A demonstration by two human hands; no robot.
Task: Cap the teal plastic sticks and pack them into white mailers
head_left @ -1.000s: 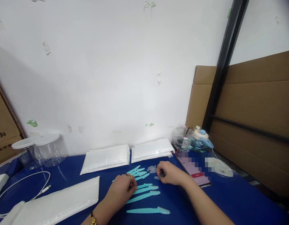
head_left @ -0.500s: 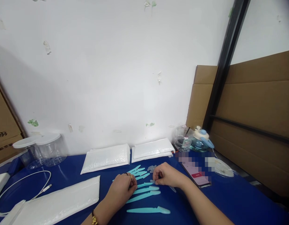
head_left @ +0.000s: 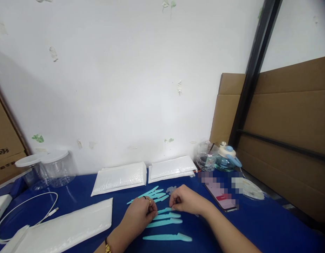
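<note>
Though among others, turquoise razor [head_left: 164,210] between left hand [head_left: 140,211] and right hand [head_left: 188,201]

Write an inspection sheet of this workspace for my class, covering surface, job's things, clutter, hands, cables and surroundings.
Surface: blue table along a wall.
Job's things: turquoise razors, some spaced out in front, others bunched farther back; small clear pieces nearby.
Clutter: white mailers, phone, lidded jars, cup, bottle.
Hands: left hand appears to pinch a razor; right hand is at that razor's other end, grip unclear.
Cables: white cable looped at left, plug loose.
Surroundings: white wall with scuffed patches; cardboard and dark post at right.
</note>
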